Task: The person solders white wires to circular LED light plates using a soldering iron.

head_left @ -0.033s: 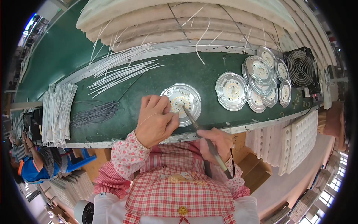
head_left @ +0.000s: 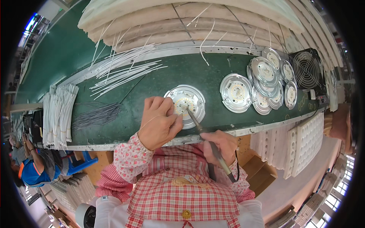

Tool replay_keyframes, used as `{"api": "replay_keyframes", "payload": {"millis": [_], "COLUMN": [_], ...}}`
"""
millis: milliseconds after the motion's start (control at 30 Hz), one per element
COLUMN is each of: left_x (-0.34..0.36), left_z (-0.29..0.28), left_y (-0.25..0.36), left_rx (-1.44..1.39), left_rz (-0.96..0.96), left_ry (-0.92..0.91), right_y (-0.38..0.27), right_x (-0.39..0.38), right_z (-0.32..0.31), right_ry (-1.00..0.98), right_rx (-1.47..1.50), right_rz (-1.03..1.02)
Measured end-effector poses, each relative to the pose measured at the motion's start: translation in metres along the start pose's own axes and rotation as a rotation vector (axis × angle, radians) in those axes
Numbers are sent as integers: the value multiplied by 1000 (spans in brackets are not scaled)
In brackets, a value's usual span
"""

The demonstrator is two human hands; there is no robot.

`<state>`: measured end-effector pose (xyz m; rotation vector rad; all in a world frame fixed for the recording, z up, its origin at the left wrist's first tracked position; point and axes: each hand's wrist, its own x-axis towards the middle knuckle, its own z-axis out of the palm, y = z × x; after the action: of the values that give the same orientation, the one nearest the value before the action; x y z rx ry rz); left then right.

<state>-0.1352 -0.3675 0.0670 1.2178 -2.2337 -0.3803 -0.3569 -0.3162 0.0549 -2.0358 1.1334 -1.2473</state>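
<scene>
A round silver LED lamp plate (head_left: pixel 194 95) with a circuit board in its centre lies on the green bench in front of me. My left hand (head_left: pixel 159 123) is over the plate's left edge, fingers bent and closed; whatever is between the fingertips is hidden. A thin pale line crosses the back of that hand near the wrist. My right hand (head_left: pixel 221 146) grips a soldering iron (head_left: pixel 216 152) by its handle. The iron's tip reaches the board in the middle of the plate, close to my left fingers.
More lamp plates (head_left: pixel 235 93) lie to the right, several stacked, beside a black fan (head_left: pixel 307 68). White wires (head_left: pixel 123 78), a white wire bundle (head_left: pixel 60 116) and grey wires (head_left: pixel 97 115) occupy the left. Pale foam sheets (head_left: pixel 182 22) line the back. A person (head_left: pixel 36 167) sits far left.
</scene>
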Motion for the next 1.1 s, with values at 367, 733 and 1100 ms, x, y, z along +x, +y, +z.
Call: {"api": "replay_keyframes", "payload": {"millis": [367, 733, 1100], "left_x": [-2, -2, -1], "left_z": [3, 2, 2], "left_y": [-1, -4, -4], "left_rx": [23, 31, 29], "left_rz": [-17, 9, -16], "left_ry": [-8, -13, -28], "right_y": [-3, -5, -8], "right_x": [5, 8, 23], "right_z": [-2, -5, -17], "right_ry": [-71, -108, -215], "right_rx": [-102, -67, -104], "right_rz": [-127, -47, -108]}}
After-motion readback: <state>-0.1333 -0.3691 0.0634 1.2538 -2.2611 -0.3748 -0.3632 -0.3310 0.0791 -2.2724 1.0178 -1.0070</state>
